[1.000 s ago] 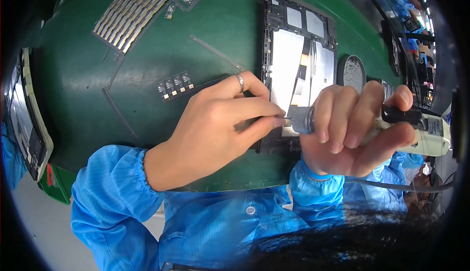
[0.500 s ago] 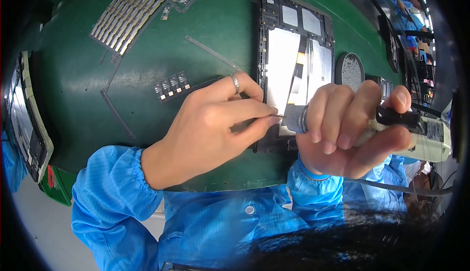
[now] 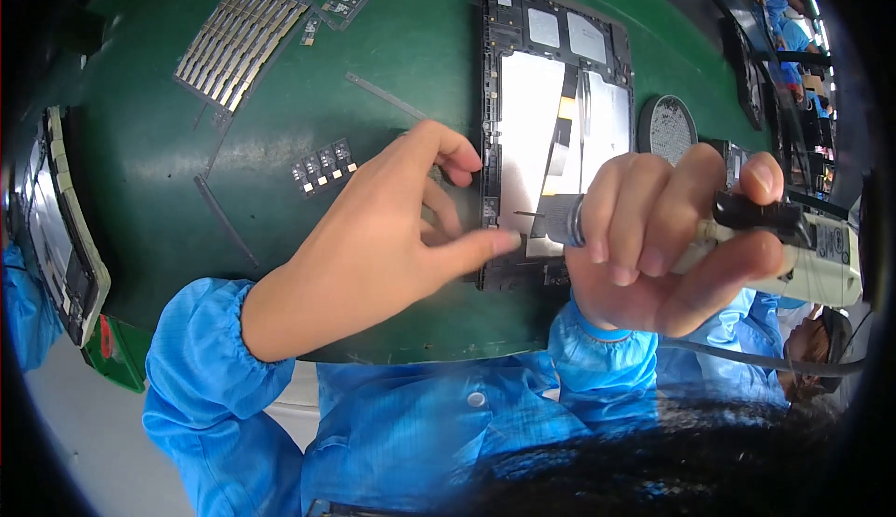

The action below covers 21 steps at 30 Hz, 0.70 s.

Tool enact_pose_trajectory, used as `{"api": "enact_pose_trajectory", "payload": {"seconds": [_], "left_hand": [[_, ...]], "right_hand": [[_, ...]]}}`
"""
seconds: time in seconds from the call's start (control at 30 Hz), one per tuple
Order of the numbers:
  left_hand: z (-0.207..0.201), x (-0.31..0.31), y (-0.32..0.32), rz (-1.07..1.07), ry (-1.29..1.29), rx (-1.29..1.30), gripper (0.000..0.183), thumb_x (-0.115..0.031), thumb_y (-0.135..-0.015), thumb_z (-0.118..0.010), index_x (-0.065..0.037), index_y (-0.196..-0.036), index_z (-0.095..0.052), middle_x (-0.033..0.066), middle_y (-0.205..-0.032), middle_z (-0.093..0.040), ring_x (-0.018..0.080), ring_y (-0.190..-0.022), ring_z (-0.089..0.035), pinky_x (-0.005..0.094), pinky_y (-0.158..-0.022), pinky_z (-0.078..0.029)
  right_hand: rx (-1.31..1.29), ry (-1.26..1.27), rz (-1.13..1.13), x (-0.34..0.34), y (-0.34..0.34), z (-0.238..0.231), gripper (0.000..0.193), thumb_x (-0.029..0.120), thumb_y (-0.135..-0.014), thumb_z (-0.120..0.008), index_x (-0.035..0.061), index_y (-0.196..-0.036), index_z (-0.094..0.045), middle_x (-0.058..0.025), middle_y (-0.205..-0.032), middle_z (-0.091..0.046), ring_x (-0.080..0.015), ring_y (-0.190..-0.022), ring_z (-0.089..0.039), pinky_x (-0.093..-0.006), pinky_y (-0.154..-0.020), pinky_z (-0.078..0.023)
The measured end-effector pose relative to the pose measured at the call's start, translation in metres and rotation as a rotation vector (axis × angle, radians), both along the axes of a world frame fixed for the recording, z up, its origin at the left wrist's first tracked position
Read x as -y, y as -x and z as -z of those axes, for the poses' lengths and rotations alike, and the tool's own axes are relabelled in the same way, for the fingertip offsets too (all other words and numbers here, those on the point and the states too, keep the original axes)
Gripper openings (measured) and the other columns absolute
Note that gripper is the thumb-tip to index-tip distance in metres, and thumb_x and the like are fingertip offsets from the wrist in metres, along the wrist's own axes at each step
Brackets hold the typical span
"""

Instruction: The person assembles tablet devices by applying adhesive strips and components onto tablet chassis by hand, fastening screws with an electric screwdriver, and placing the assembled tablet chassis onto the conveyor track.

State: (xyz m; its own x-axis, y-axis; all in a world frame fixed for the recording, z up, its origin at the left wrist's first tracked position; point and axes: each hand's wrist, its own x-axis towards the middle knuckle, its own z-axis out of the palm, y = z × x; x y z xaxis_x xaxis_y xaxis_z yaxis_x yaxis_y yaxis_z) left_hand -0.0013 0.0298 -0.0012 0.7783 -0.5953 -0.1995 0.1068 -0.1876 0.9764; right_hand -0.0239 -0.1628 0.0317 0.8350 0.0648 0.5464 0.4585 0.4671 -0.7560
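My right hand [image 3: 644,246] is wrapped round an electric screwdriver [image 3: 829,244], a pale body with a black lever and a knurled grey nose. Its thin bit points left over the lower part of an opened tablet [image 3: 530,134], which has silvery battery plates in a black frame. Beside the tablet's left edge is my left hand [image 3: 383,223], open, thumb stretched toward the bit and fingers curved apart. The palm side of that hand is partly hidden. Just left of it lies a small panel of dark parts with pale tabs [image 3: 324,167].
A larger panel of metal strips [image 3: 241,46] lies at the far left, with thin dark strips [image 3: 226,220] and small loose pieces [image 3: 341,1] around it. A round dish of tiny parts [image 3: 668,130] stands right of the tablet. Another device [image 3: 63,228] stands at the left edge.
My left fingers have come away from the screwdriver bit and spread, and the hand has drawn slightly left. The right hand still holds the screwdriver in nearly the same place.
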Motion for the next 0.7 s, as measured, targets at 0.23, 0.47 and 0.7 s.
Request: {"api": "enact_pose_trajectory", "payload": {"seconds": [0.23, 0.47, 0.7], "left_hand": [[0.005, 0.006, 0.001, -0.051, 0.050, -0.184, 0.035, 0.001, -0.086, -0.073, -0.002, -0.111, -0.048, 0.0078, -0.108, -0.052, 0.0145, -0.086, -0.065, 0.0258, -0.070, -0.055], [0.007, 0.005, -0.003, -0.035, 0.054, -0.197, 0.038, 0.001, -0.084, -0.076, -0.003, -0.111, -0.049, 0.0071, -0.108, -0.056, 0.0127, -0.086, -0.065, 0.0240, -0.069, -0.053], [0.011, 0.005, 0.000, -0.054, 0.044, -0.147, 0.039, 0.000, -0.084, -0.076, -0.003, -0.112, -0.049, 0.0063, -0.109, -0.056, 0.0111, -0.086, -0.064, 0.0236, -0.069, -0.051]], "right_hand": [[-0.131, 0.369, 0.451, 0.002, 0.009, 0.007, 0.044, 0.047, -0.106, -0.039, 0.0134, -0.135, -0.043, -0.0009, -0.070, -0.047, -0.0112, -0.050, -0.043, -0.0278, -0.049, -0.040], [-0.174, 0.349, 0.415, 0.000, 0.011, 0.017, 0.041, 0.045, -0.106, -0.043, 0.0133, -0.132, -0.044, -0.0008, -0.068, -0.046, -0.0113, -0.049, -0.042, -0.0278, -0.048, -0.039], [-0.193, 0.352, 0.355, -0.006, 0.008, 0.025, 0.037, 0.042, -0.105, -0.047, 0.0132, -0.128, -0.044, -0.0007, -0.065, -0.044, -0.0115, -0.048, -0.041, -0.0278, -0.047, -0.038]]}}
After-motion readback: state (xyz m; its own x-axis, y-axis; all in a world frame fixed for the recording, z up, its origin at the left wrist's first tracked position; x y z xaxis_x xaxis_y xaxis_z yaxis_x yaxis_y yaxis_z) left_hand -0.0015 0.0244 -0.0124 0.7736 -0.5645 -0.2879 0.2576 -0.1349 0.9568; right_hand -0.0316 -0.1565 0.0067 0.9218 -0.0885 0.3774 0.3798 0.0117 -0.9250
